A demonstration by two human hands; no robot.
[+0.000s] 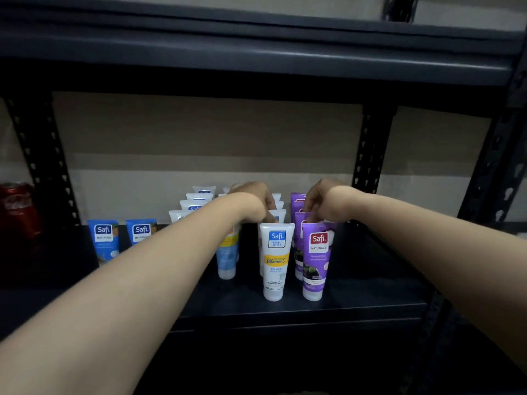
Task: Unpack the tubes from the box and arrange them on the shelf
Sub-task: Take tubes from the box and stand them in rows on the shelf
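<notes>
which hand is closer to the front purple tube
Right. The right hand is just above the front purple tube, fingers at the purple row behind its top edge. The left hand is over the white tubes, one row away.

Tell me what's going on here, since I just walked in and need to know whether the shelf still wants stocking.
A person is arranging Safi tubes in rows on a dark metal shelf. The left hand reaches into the row behind the front white Vitamin C tube, and the right hand is at the tops of the purple tubes behind the front purple Naturals tube. Two blue Naturals tubes stand at the left, beside a red can. The box is not in view.
</notes>
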